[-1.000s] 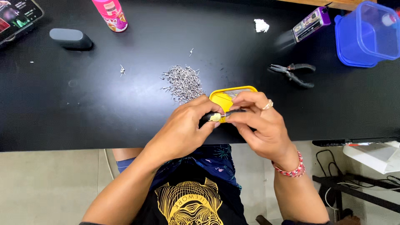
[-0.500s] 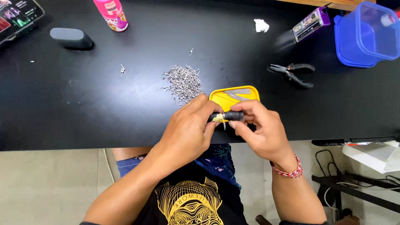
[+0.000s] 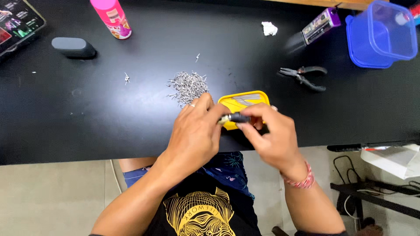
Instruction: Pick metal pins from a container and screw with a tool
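Black worktop [image 3: 87,113], seen from above, with the person seated at its near edge. Left hand [image 3: 194,131]: fingers curled, pinching the pale tip of a small dark cylindrical part [image 3: 236,117]; a ring shows on one finger. Right hand [image 3: 273,135]: fingers closed on the other end of the same dark part, a beaded bracelet [image 3: 299,180] at the wrist. The part is held between both hands just above the worktop's near edge, in front of a shallow yellow tray [image 3: 245,101] that carries flat grey metal pieces. Just beyond the left hand lies a heap of small silvery pins [image 3: 188,84], with a few strays scattered to the left. Further items: black pliers [image 3: 304,75] right of the tray; blue plastic tub [image 3: 380,37] at the far right; purple packet [image 3: 319,25]; crumpled white scrap [image 3: 269,29]; pink spray can [image 3: 111,17]; grey oblong case [image 3: 73,47] at the far left.
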